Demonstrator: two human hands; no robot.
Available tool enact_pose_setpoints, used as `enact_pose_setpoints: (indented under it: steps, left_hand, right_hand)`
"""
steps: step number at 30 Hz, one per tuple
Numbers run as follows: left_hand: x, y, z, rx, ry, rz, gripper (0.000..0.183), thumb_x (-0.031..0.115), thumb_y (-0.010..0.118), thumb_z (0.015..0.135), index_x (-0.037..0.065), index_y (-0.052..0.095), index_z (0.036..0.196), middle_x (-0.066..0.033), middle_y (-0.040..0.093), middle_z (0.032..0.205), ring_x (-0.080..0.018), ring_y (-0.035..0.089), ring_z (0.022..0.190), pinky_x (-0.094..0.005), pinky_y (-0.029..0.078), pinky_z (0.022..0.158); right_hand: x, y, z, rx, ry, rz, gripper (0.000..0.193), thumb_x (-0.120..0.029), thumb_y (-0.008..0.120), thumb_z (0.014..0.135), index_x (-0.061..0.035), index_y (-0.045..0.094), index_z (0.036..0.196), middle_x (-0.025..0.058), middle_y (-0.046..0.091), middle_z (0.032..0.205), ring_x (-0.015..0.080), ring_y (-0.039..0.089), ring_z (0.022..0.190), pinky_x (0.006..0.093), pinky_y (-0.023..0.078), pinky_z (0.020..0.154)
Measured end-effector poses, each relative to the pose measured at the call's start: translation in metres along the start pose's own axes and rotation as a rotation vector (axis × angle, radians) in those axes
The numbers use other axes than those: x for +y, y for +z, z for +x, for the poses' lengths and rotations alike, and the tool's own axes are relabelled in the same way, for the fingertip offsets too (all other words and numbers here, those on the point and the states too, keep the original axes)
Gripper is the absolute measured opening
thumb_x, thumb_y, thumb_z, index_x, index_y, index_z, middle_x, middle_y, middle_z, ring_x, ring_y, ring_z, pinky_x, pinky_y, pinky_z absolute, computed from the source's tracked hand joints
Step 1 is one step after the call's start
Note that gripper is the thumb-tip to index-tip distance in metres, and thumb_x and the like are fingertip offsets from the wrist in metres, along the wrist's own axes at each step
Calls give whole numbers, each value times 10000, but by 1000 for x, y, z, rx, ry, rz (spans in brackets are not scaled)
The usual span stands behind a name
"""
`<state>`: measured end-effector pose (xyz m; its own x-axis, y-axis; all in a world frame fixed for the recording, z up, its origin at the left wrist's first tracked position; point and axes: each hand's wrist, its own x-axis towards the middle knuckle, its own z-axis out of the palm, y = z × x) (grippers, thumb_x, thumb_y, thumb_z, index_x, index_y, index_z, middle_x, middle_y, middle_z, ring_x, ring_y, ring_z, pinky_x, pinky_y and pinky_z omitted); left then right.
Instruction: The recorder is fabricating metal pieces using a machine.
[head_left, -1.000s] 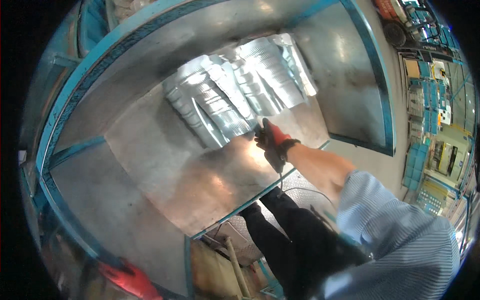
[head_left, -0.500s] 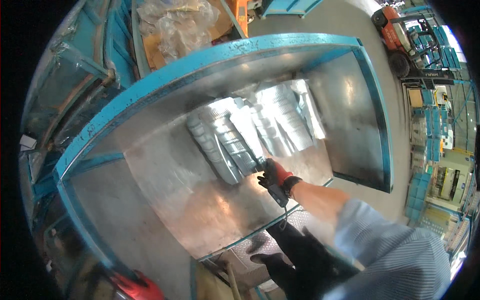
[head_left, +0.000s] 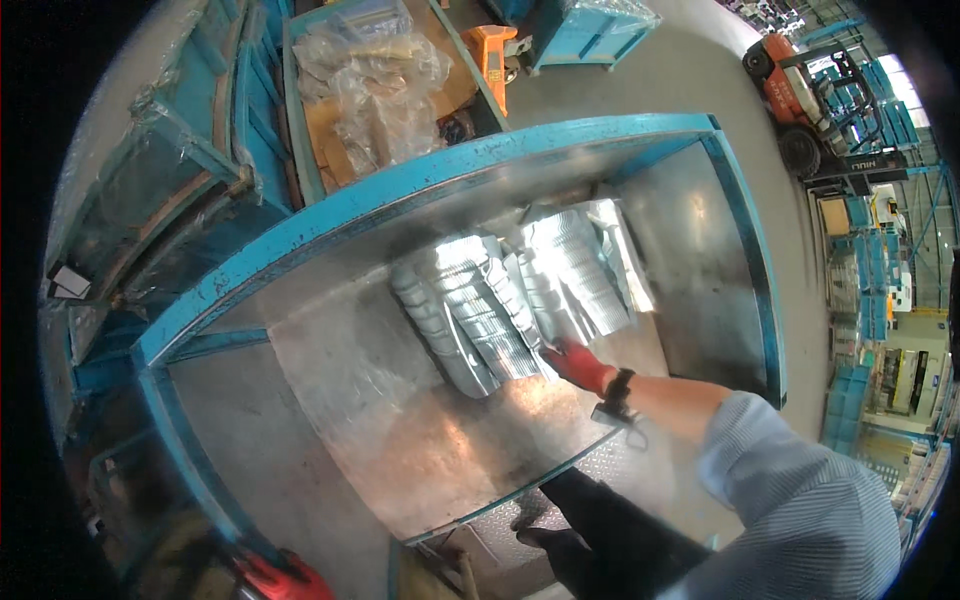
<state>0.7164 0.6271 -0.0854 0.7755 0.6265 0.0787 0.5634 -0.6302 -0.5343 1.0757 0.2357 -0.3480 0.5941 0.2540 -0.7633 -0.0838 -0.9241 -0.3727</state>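
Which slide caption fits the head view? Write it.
Red-gloved right hand at ribbed silvery metal parts in a blue-rimmed metal bin.

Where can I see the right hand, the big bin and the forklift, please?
Right hand [head_left: 580,368]: head view, on its gloved back.
Big bin [head_left: 430,170]: head view, on its blue rim.
Forklift [head_left: 788,88]: head view, on its orange body.

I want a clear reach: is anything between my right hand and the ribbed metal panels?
Nothing visible: your right hand is inside the blue-framed bin, at the near ends of the ribbed metal panels; contact is unclear.
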Motion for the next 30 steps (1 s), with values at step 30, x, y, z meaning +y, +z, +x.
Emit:
enact_pose_setpoints:
  steps: [30]
  left_hand:
    - [-7, 13, -11, -52, -29, -91, 698, 379, 574, 883, -39, 374, 1404, -355, 426, 1350, -481, 501, 1169, -549, 443, 904]
  right_hand:
    - [-161, -43, 60, 85, -186, -172, 870, -615, 741, 680, 108, 541, 1121, 293, 628, 1095, 384, 619, 1036, 406, 486, 896]
